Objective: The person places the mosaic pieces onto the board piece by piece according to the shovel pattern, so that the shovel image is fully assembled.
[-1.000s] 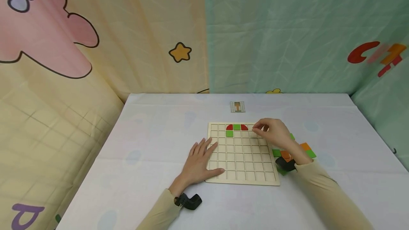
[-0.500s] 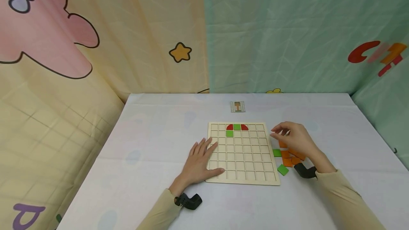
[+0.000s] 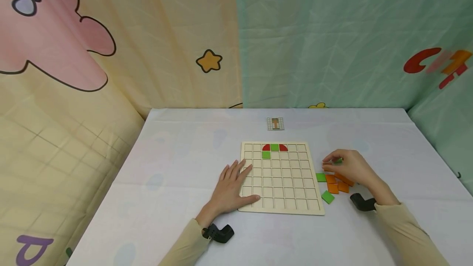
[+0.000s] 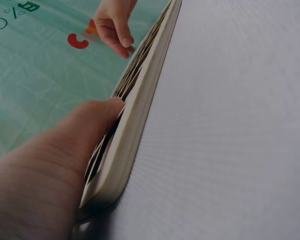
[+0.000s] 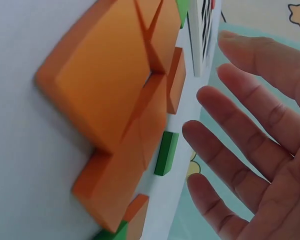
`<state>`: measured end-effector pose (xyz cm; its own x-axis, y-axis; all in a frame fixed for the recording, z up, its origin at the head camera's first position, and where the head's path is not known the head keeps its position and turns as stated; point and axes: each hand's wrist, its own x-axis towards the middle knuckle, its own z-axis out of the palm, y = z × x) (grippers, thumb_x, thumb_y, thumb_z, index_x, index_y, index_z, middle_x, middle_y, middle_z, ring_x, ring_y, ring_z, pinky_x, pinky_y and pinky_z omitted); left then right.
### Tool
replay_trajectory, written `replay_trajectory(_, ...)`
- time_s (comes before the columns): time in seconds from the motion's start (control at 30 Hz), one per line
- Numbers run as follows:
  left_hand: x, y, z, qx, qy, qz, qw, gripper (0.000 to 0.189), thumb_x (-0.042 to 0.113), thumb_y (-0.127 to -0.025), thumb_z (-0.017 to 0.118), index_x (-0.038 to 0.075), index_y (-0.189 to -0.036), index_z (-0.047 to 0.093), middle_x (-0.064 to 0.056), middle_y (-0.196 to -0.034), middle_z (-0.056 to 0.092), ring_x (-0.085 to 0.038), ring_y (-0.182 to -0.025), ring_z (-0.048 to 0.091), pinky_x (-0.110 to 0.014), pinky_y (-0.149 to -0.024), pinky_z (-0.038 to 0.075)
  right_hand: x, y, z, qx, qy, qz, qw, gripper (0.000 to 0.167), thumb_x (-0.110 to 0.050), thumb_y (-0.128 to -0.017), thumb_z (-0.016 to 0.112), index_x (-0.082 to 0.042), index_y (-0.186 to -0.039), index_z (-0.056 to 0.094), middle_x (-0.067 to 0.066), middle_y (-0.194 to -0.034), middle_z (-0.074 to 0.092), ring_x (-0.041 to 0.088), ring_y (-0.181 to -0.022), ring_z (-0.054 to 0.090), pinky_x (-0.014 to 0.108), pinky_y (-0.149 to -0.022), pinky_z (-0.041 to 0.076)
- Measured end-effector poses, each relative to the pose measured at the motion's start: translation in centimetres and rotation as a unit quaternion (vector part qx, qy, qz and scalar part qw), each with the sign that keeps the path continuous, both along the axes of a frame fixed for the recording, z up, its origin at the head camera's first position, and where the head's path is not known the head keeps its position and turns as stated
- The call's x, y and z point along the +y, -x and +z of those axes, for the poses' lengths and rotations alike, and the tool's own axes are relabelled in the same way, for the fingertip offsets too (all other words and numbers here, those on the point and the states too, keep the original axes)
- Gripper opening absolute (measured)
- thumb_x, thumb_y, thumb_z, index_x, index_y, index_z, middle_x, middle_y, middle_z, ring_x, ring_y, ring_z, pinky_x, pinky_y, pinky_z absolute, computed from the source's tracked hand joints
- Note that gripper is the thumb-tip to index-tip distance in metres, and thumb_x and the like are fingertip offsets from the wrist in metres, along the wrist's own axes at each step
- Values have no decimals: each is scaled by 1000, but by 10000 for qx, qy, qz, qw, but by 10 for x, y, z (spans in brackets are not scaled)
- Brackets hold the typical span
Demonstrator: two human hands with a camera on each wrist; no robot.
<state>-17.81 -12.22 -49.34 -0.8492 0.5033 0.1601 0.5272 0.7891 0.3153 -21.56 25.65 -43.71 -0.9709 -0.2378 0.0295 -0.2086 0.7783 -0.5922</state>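
A pale wooden grid board [image 3: 284, 182] lies on the table. My left hand [image 3: 228, 188] rests on its left edge with spread fingers; in the left wrist view the thumb [image 4: 92, 120] lies on the rim. In the top rows sit a red rounded tile [image 3: 266, 147], a green square tile [image 3: 274, 147], another red rounded tile [image 3: 283, 147] and a lower green tile [image 3: 266, 155]. My right hand [image 3: 352, 168] hovers right of the board over loose orange tiles [image 3: 333, 188]. The right wrist view shows its fingers [image 5: 230, 145] apart, holding nothing.
Loose green tiles lie beside the orange ones, one near the board's edge [image 3: 321, 177] and one closer to me [image 3: 327, 197]. Behind the board lies a small card [image 3: 275, 124] with a grid picture. Printed curtains [image 3: 325, 52] stand beyond the white table [image 3: 177, 151].
My right hand has drawn back from the board's top row, moving right and then down over the loose tiles. The left hand and the placed tiles stay where they were.
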Motion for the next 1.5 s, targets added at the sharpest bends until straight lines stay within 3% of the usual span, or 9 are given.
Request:
replay_trajectory(0.37, 0, 1, -1, -136, 39, 52, 9999, 89, 67, -83, 52, 17, -152, 26, -7, -156, 16, -26, -143, 7, -44, -113, 3, 7, -2, 1, -94, -145, 186, 9997, 22, -27, -79, 78, -10, -93, 75, 4, -96, 68, 30, -96, 56, 44, -79, 44)
replay_trajectory(0.93, 0, 0, -1, -157, 82, 57, 9998, 90, 68, -83, 51, 17, -152, 24, -7, -157, 15, -26, -143, 6, -43, -113, 2, 10, 0, -5, 111, -335, 389, 9986, 13, -10, -78, 76, -7, -91, 75, 4, -93, 68, 26, -87, 57, 42, -75, 47)
replay_trajectory(1.27, 0, 1, -1, -169, 116, 71, 9998, 90, 69, -83, 51, 18, -152, 24, -6, -157, 15, -25, -143, 6, -43, -113, 1, 7, 0, -3, 84, -497, 297, 9983, 15, -15, -78, 78, -8, -92, 76, 6, -93, 68, 26, -85, 58, 42, -72, 47)
replay_trajectory(1.5, 0, 0, 0, -130, 69, 52, 9999, 90, 68, -83, 52, 17, -152, 25, -7, -156, 16, -26, -143, 7, -45, -113, 4, 2, 4, -3, 345, -430, 389, 9977, 16, -16, -78, 79, -6, -90, 76, 3, -89, 69, 26, -84, 59, 44, -73, 48)
